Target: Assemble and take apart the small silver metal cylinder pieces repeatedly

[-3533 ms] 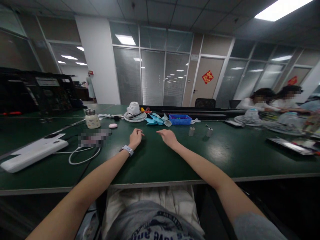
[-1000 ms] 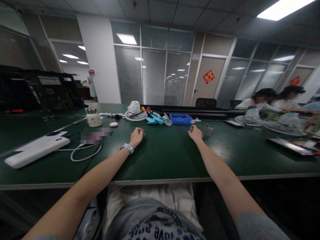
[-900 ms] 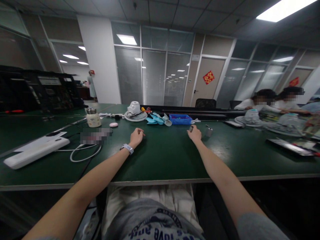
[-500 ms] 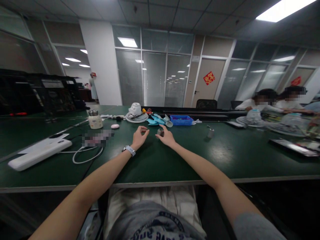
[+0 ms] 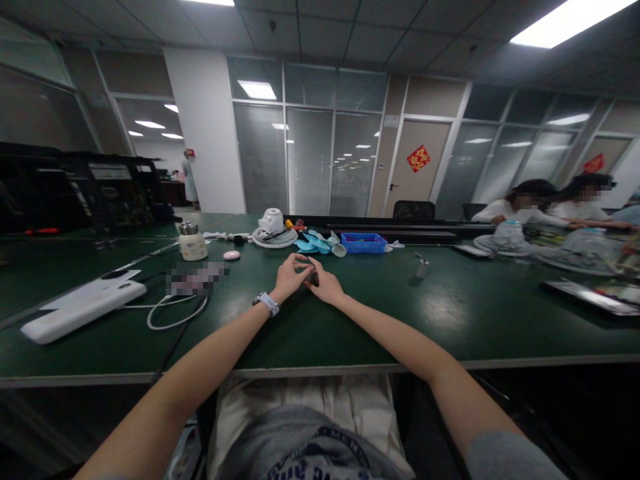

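A green counter (image 5: 480, 313) spans the view. A black rack (image 5: 115, 190) stands at its left, black bars (image 5: 420, 238) along its back. A white case (image 5: 85, 313) lies front left. Fan (image 5: 273, 223), box (image 5: 363, 247) and blue blades (image 5: 316, 243) form a row between hands and bars. Left hand (image 5: 291, 277) and right hand (image 5: 326, 287) meet mid-counter; a bottle (image 5: 193, 247) stands farther left. The right fingers grasp a cylinder (image 5: 315, 278), mostly hidden; whether the left ones grip it, I cannot tell. A second cylinder (image 5: 423, 269) stands well apart, right. Smallest, a pale disc (image 5: 231, 255) lies near the bottle.
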